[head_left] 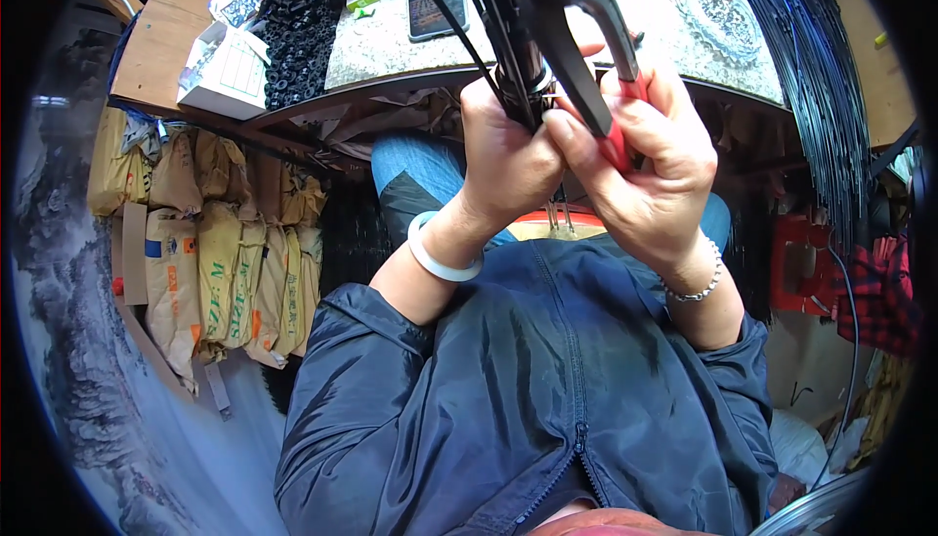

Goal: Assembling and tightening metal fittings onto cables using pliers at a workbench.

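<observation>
Over here, the left hand [513, 160] has its fingers wrapped round a slim bundle of thin black rods [508, 38], while the right hand [660, 160] grips the dark metal pliers with red handles [578, 67], both raised by the near edge of the pale speckled counter [376, 52]. The handles stand spread, and I can't tell whether the jaws touch the rods; I'd brace the bundle near the bite and squeeze squarely, since such thin pieces would probably bend.

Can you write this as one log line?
left hand: holding black rods | right hand: holding red-handled pliers | phone: on table
</observation>
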A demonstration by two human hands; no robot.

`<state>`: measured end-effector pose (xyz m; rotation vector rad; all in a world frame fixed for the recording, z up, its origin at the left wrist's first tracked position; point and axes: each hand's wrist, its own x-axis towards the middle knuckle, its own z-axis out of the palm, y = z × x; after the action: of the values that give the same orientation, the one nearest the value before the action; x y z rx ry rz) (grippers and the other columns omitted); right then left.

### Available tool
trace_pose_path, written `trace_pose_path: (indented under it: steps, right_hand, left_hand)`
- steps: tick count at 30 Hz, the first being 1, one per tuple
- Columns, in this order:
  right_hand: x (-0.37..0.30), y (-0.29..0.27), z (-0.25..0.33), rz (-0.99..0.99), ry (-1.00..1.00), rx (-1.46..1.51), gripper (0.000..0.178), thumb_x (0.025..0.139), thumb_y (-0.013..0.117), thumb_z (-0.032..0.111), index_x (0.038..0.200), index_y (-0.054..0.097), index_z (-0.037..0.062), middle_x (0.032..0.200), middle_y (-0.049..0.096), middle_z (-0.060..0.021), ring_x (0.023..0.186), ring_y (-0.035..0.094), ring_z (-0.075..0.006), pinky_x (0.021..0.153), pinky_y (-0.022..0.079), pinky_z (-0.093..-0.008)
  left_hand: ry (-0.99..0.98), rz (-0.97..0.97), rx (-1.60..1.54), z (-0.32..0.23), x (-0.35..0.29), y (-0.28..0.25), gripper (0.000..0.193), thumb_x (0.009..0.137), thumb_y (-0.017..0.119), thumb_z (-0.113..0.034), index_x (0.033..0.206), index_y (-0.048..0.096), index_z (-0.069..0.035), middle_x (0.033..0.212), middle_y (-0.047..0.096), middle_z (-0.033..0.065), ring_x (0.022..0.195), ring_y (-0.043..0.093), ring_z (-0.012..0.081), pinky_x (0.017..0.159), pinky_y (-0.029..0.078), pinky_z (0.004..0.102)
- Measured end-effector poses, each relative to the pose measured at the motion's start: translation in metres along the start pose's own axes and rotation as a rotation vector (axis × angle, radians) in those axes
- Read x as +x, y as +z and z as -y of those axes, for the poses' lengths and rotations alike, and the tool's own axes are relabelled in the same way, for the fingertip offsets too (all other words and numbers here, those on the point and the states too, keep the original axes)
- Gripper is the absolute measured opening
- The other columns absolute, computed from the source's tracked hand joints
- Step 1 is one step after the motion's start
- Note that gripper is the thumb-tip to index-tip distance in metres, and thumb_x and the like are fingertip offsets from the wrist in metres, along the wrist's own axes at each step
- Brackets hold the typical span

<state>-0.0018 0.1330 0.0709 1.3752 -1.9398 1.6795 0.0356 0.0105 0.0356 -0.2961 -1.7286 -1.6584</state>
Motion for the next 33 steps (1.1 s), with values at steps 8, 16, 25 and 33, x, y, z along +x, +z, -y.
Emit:
trace_pose_path:
  steps: [8,16,25,33]
  right_hand:
    - [-0.034,-0.067,0.014,0.409,0.502,0.424,0.023,0.093,0.042,0.021,0.078,0.044,0.0032,0.1,0.056,-0.024,0.073,0.059,-0.0176,0.066,0.049,-0.0275]
    - [-0.03,-0.076,0.027,0.731,0.839,0.41,0.02,0.091,0.044,0.016,0.097,0.05,-0.0023,0.096,0.06,-0.0175,0.078,0.063,-0.0203,0.069,0.051,-0.0301]
    - [-0.022,-0.079,0.033,0.709,0.873,0.432,0.024,0.092,0.042,0.018,0.099,0.049,-0.0037,0.096,0.06,-0.0172,0.078,0.063,-0.0207,0.07,0.051,-0.0303]
    - [-0.018,-0.079,0.035,0.707,0.878,0.421,0.024,0.093,0.04,0.019,0.096,0.049,-0.0027,0.093,0.06,-0.0157,0.075,0.063,-0.0195,0.068,0.051,-0.0293]
  left_hand:
    - [-0.271,-0.211,-0.084,-0.01,-0.001,-0.005,0.019,0.085,0.055,-0.001,0.101,0.062,0.004,0.053,0.037,-0.0112,0.049,0.031,-0.0022,0.045,0.024,0.0171]
    - [-0.107,-0.141,-0.006,-0.002,-0.002,0.002,0.013,0.083,0.054,0.0,0.09,0.061,0.008,0.082,0.062,0.0084,0.055,0.044,-0.0011,0.046,0.032,0.0152]
    - [-0.101,-0.087,-0.004,-0.004,-0.002,-0.002,0.012,0.079,0.05,-0.001,0.075,0.057,0.009,0.09,0.062,0.016,0.054,0.044,0.001,0.048,0.034,0.0154]
    - [0.004,-0.11,0.035,-0.002,-0.003,-0.003,0.009,0.077,0.05,0.003,0.075,0.058,0.009,0.09,0.063,0.0156,0.057,0.048,0.0022,0.05,0.036,0.0172]
